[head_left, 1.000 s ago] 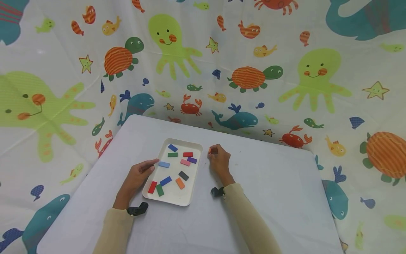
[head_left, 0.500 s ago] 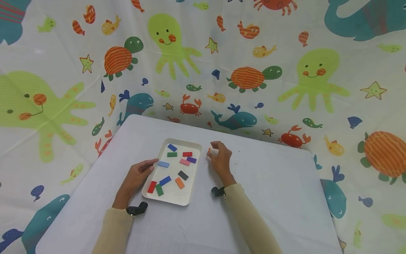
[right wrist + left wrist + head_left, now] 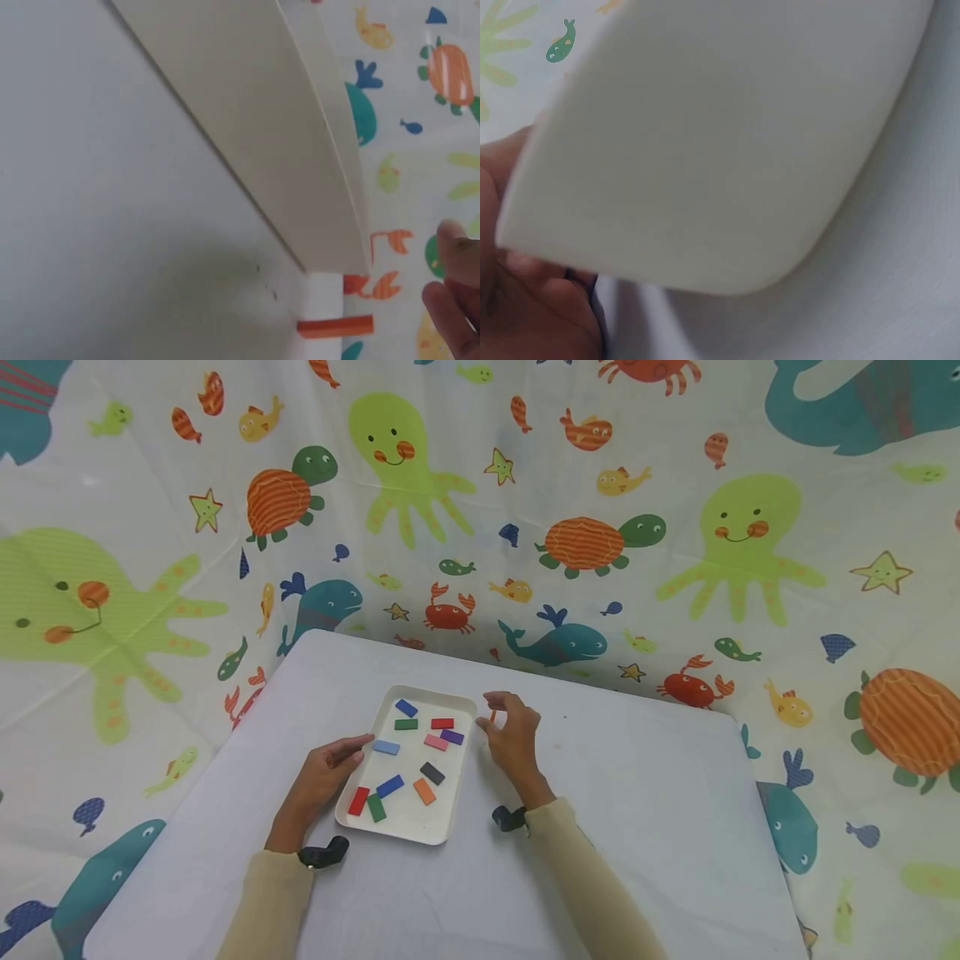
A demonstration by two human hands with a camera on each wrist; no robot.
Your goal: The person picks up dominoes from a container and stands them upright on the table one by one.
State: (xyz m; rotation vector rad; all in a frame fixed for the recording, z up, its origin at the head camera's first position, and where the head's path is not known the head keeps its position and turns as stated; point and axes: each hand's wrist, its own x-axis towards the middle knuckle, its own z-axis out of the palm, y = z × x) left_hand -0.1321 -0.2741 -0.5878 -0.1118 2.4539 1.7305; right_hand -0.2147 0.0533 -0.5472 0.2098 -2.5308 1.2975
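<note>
A shallow white tray (image 3: pixel 408 828) lies on the table, with flat coloured blocks spread inside it. My left hand (image 3: pixel 324 777) rests at the tray's left rim, index finger extended along it and thumb beside it. In the left wrist view the tray's outer wall (image 3: pixel 705 165) covers part of that hand. My right hand (image 3: pixel 514 739) is beside the tray's upper right edge, thumb and fingers spread apart. An orange block (image 3: pixel 335 327) stands upright on the table just past the tray's corner, apart from the fingers in the right wrist view; from the head it shows between thumb and index finger.
In the tray lie a dark grey block (image 3: pixel 432 773), a pink block (image 3: pixel 436 742), a purple block (image 3: pixel 452 737), a light blue block (image 3: pixel 386 747) and several others. A curtain (image 3: pixel 465 485) printed with sea animals hangs behind the white table (image 3: pixel 637 810).
My right hand has let go of the small orange block, spread its fingers and shifted left toward the tray's edge. The block stays standing there. My left hand has kept its place.
</note>
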